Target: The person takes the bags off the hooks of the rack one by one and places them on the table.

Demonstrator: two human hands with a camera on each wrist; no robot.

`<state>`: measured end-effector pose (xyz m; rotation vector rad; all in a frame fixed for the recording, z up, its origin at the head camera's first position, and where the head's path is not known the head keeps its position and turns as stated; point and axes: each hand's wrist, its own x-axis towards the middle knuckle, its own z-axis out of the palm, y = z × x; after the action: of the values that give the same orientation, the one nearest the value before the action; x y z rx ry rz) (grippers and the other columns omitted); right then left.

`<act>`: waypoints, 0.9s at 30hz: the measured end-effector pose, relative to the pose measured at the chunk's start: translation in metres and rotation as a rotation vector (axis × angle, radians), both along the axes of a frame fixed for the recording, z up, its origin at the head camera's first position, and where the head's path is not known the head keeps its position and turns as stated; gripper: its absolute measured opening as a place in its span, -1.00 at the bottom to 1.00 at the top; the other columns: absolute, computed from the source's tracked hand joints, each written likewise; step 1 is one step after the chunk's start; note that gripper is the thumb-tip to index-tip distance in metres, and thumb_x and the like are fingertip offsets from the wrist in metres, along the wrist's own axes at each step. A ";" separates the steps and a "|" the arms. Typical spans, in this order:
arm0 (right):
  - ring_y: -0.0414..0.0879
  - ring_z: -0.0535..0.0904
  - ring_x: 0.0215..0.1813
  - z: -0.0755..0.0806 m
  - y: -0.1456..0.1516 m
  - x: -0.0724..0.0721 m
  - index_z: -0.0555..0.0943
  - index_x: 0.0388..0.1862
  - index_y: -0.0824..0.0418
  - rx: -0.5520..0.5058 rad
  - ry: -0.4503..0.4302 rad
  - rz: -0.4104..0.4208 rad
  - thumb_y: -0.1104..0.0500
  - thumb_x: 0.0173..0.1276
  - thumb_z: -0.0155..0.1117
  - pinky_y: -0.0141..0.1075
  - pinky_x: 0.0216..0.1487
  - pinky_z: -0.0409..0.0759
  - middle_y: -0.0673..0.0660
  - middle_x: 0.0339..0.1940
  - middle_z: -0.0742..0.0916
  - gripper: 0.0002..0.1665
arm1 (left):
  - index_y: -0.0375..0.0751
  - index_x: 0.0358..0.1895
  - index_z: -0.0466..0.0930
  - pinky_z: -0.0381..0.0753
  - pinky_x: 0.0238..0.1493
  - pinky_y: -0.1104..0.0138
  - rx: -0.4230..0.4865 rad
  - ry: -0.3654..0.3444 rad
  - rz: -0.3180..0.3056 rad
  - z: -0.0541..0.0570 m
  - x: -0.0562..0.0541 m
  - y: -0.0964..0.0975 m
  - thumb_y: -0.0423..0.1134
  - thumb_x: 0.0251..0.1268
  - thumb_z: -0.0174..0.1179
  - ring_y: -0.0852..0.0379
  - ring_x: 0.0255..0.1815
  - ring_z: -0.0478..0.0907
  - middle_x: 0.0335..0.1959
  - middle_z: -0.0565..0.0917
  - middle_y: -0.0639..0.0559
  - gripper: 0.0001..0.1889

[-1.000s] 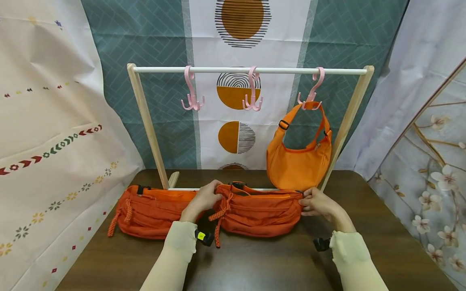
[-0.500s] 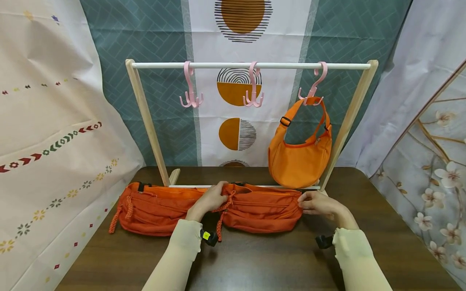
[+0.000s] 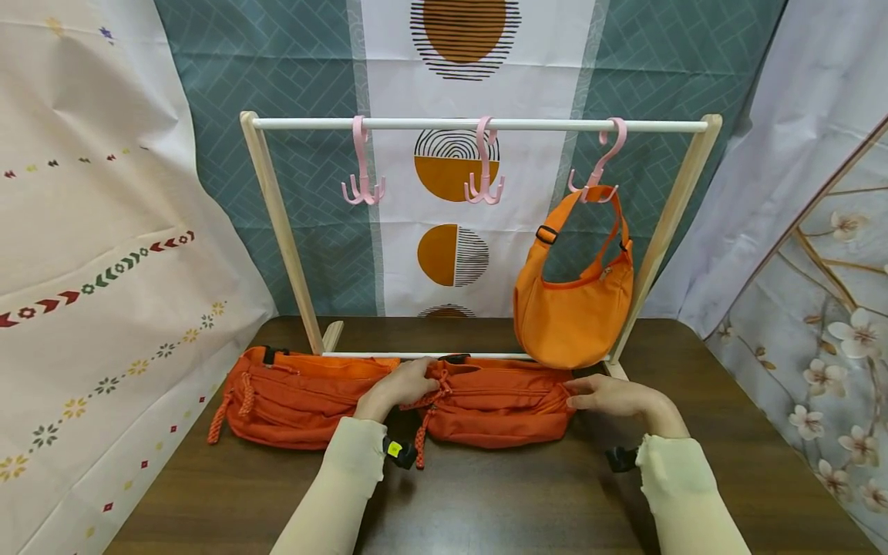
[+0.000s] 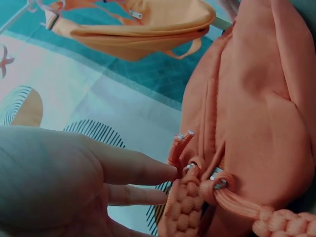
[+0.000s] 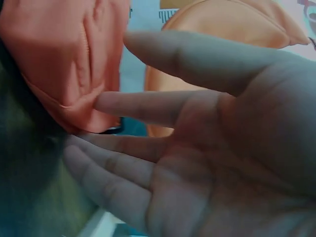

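A red-orange waist bag (image 3: 499, 407) lies on the table in the head view, with braided zipper pulls (image 4: 185, 207) at its left end. My left hand (image 3: 398, 385) is at that end; its fingers reach straight to the bag's edge beside the pulls in the left wrist view. At the other end, my right hand (image 3: 617, 397) has its thumb and fingers spread, and one fingertip touches the fabric in the right wrist view. A second, similar waist bag (image 3: 298, 401) lies to the left, partly behind my left hand.
Behind the bags stands a wooden rack with a white rail (image 3: 416, 124). Pink hooks (image 3: 482, 166) hang from it, the right one bearing an orange shoulder bag (image 3: 572, 320). A lower bar (image 3: 361, 355) runs near the tabletop (image 3: 513, 501). Printed cloths surround the table.
The fingers of my right hand have loosened and spread at the bag's right end. The waist bag's top edge has settled slightly lower, and my left fingers have come down with it.
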<state>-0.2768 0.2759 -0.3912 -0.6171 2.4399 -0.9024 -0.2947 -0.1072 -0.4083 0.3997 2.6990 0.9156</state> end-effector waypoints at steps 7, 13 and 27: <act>0.39 0.37 0.46 0.025 0.006 0.013 0.43 0.49 0.42 0.036 0.047 0.013 -0.03 0.64 0.14 0.25 0.33 0.45 0.44 0.45 0.51 -0.32 | -0.31 0.54 0.33 0.31 0.47 -0.18 0.078 0.050 -0.010 0.008 0.001 -0.001 -0.23 0.61 0.12 -0.30 0.50 0.31 0.48 0.37 -0.37 -0.46; 0.28 0.52 0.35 0.038 0.015 0.018 0.34 0.58 0.32 -0.086 0.066 0.014 -0.02 0.69 0.07 -0.13 0.09 0.61 0.41 0.41 0.54 -0.34 | -0.18 0.50 0.41 0.41 0.38 -0.18 0.196 0.163 -0.010 0.014 0.002 -0.003 -0.30 0.57 0.16 -0.31 0.42 0.39 0.41 0.43 -0.33 -0.50; -0.07 0.77 -0.04 0.049 0.010 0.016 0.57 0.24 0.46 -0.510 0.419 -0.085 0.31 0.67 0.04 -0.32 0.02 0.70 0.21 -0.03 0.78 -0.67 | -0.12 0.30 0.60 0.65 0.19 0.04 0.602 0.274 -0.135 0.035 0.008 0.000 -0.33 0.62 0.10 -0.13 0.14 0.67 0.10 0.71 -0.10 -0.69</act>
<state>-0.2607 0.2858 -0.3417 -0.9648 2.6130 -1.5924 -0.2868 -0.1069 -0.3737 0.8673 2.5238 1.7349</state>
